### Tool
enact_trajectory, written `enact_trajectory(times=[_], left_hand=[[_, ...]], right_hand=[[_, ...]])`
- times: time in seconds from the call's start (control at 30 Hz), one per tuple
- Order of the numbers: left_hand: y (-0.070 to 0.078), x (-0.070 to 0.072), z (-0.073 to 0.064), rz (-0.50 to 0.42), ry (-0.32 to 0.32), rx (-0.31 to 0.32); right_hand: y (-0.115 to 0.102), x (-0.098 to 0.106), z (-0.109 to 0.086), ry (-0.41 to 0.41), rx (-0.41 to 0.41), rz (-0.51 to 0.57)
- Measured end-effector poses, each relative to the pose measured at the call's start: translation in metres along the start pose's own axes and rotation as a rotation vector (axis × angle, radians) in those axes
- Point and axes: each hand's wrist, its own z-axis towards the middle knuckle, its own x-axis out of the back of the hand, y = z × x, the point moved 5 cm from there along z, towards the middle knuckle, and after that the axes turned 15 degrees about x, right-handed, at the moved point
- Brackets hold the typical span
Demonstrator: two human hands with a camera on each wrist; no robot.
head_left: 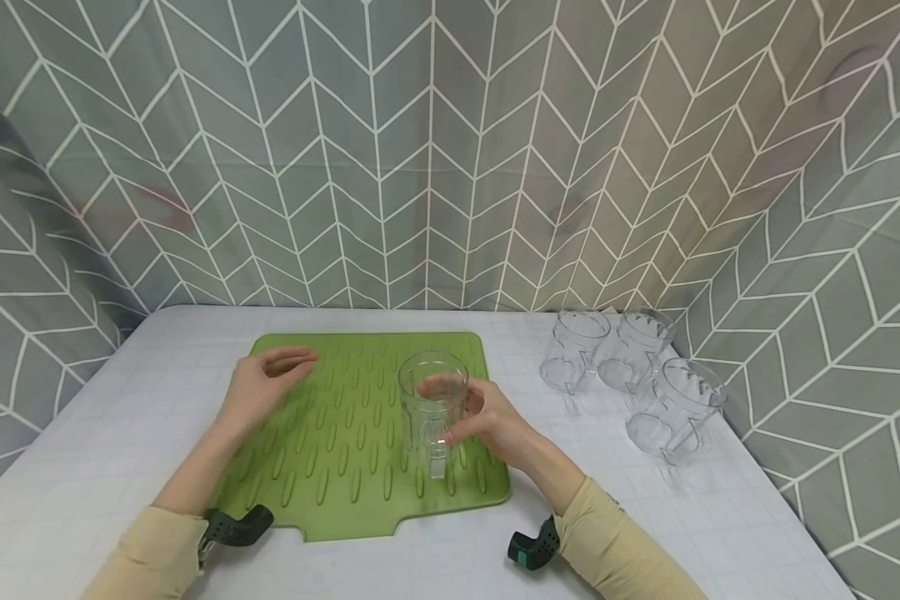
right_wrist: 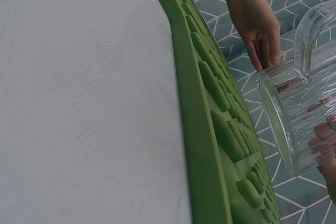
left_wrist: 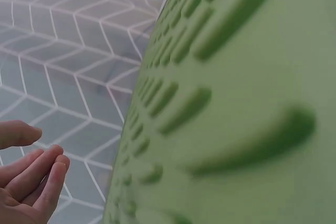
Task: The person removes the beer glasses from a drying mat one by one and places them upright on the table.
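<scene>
My right hand (head_left: pixel 498 427) grips a clear mug (head_left: pixel 429 408) from its right side, over the right part of a green ridged drying mat (head_left: pixel 348 521). The mug stands upright, mouth up, its handle (head_left: pixel 437 454) facing me. In the right wrist view, the mug's base (right_wrist: pixel 278 121) shows a gap from the ridges of the mat. My left hand (head_left: pixel 266 385) hovers above the mat's far left part with loosely bent fingers, holding nothing. Its thumb and fingertips (left_wrist: pixel 50 174) are apart in the left wrist view.
Three more clear mugs stand on the white table at the right: one (head_left: pixel 574 350) at the back, another (head_left: pixel 633 350) beside it, and a third (head_left: pixel 677 412) nearer me. A patterned curtain (head_left: pixel 435 167) closes off the back and both sides.
</scene>
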Motion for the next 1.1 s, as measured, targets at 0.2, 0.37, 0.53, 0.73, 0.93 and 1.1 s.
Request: enact_trajectory(times=[0.2,0.37,0.53,0.73,0.93,1.1], left_hand=[[-0.014,0.012,0.006,0.001,0.020,0.031],[-0.027,0.021,0.011,0.005,0.051,0.060],[-0.039,0.033,0.015,0.007,0.090,0.094],[-0.057,0.049,0.019,0.000,0.180,0.163],[-0.076,0.060,0.022,-0.087,0.307,0.284],[-0.087,0.061,0.025,-0.054,0.351,0.363]], right_hand=[[0.001,0.001,0.000,-0.003,0.000,-0.005],[0.001,0.001,0.000,-0.008,-0.001,-0.010],[0.002,0.001,0.000,-0.005,0.000,-0.011],[0.002,0.000,0.000,-0.005,0.000,-0.012],[0.003,-0.001,0.000,-0.008,0.007,0.000],[0.001,-0.001,-0.001,-0.002,0.018,0.010]])
